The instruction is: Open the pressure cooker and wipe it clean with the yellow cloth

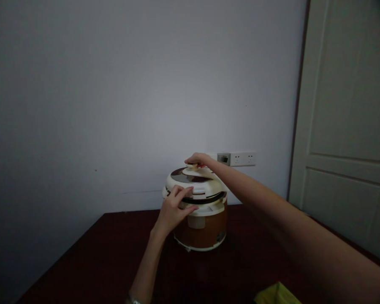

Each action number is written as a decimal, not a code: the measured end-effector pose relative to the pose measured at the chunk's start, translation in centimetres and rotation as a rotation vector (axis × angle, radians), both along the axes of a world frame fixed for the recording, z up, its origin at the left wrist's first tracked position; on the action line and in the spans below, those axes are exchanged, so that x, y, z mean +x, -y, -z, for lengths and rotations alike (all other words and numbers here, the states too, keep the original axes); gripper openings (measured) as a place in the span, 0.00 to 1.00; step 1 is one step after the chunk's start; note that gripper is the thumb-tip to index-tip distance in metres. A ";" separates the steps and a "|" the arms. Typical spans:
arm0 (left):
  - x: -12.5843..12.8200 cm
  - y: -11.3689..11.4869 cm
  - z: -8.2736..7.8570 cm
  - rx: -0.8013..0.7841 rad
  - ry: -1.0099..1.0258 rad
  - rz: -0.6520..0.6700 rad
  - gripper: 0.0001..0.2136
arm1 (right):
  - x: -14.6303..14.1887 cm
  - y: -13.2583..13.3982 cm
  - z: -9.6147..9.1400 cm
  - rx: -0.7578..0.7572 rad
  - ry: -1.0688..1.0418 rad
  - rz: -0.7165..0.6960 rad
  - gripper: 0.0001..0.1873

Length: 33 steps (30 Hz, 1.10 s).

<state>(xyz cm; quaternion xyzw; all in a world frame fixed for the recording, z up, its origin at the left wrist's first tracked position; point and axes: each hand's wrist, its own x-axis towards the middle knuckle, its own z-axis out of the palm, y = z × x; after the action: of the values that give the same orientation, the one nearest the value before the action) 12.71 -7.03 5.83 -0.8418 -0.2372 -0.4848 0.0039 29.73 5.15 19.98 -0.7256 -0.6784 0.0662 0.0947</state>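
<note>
The cooker (213, 228), brown-sided with a cream lid (205, 191), stands upright on the dark red surface (123, 253), near its back edge and well right of the back left corner. A dark band shows between the lid and the body along the front. The lid handle (191, 165) lies beneath the right grip (200, 159), whose fingers are curled around it. The left grip (172, 211) is at the cooker's front left, thumb and fingers parted: the fingers reach the lid's front, the thumb the cream rim below. It appears to have hold of nothing; how firmly it presses, I cannot tell.

The right arm (272, 211) stretches long and slanting over the surface's right part, palm down at its end. The left forearm (148, 261) rises steeply from the near edge, wrist bent toward the cooker. A yellow-green item (278, 294) shows near the front edge, right of the cooker.
</note>
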 end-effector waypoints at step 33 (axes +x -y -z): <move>2.0 -1.4 2.6 0.211 -0.148 -0.177 0.15 | 1.0 0.5 2.6 -0.048 -0.156 -0.038 0.20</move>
<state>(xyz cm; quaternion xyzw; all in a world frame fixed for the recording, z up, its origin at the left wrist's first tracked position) 14.67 -5.59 3.24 -0.8461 -0.2571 -0.4412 0.1525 30.77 4.67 17.43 -0.7073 -0.6808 0.1406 0.1284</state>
